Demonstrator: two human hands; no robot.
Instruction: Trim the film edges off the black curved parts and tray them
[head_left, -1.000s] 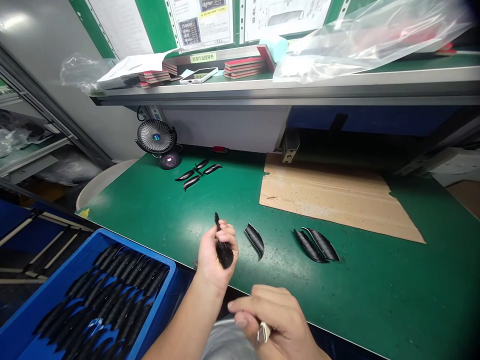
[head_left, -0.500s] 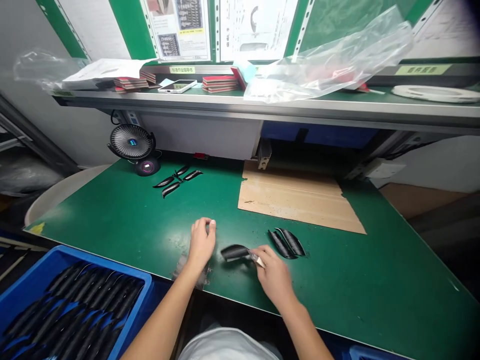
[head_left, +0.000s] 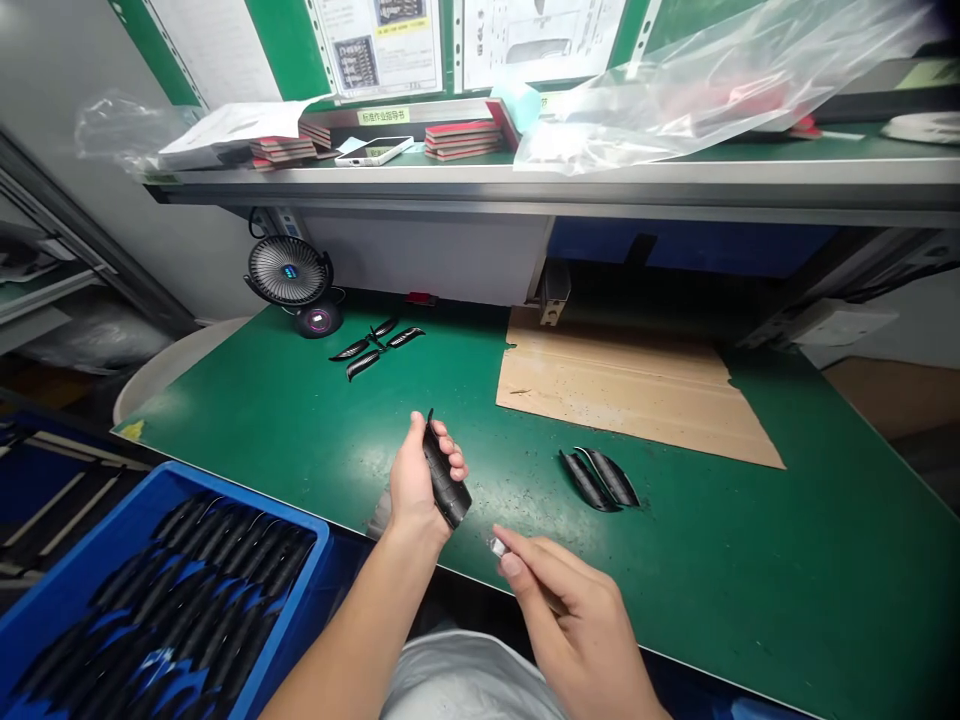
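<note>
My left hand is wrapped around a curved black plastic shell, raised a little above the bench and tilted. Just right of its lower end, my right hand pinches a small pale, shiny tool between thumb and fingers. Most of that tool is hidden, so its exact kind cannot be made out. It is apart from the shell. Two similar black shells lie side by side on the green bench top, beyond my right hand.
At lower left, a blue bin holds rows of black shells. A cardboard sheet, several black shells in a cross-like group and a small fan are farther back. A shelf with papers and plastic bags spans the rear.
The black shell has passed from my right hand to my left, which has closed around it. My right hand has drawn back toward me, keeping the small tool. The view has shifted slightly.
</note>
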